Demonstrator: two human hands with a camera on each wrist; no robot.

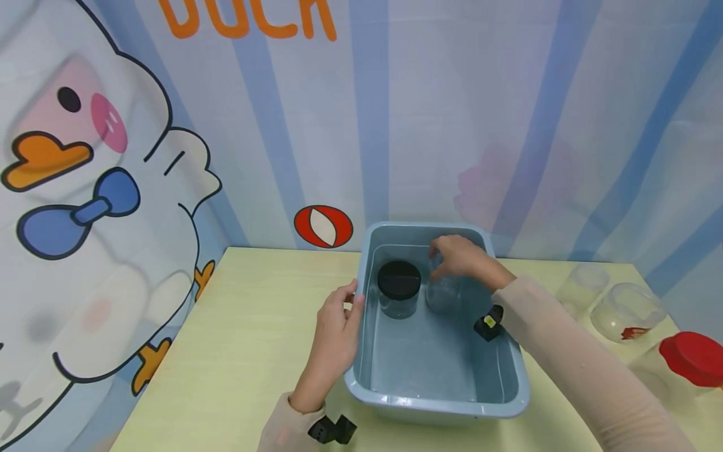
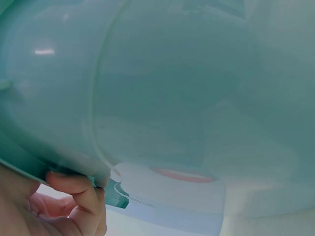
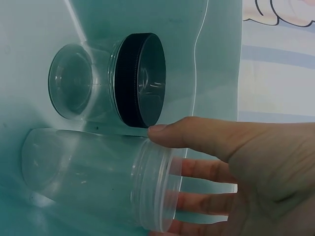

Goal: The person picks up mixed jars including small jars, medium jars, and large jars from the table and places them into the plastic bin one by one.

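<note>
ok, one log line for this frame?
left hand: grips tub rim | right hand: holds open jar in tub | capped jar: beside it

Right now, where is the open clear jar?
In the head view, the open clear jar stands inside the blue tub, gripped by the right hand, right of the black-lidded jar.

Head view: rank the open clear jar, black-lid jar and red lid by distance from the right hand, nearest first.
From the right hand:
1. Open clear jar: in the tub, in the hand's grip at its rim.
2. Black-lid jar: in the tub, just left of the clear jar.
3. Red lid: on the table, far right, outside the tub.
</note>
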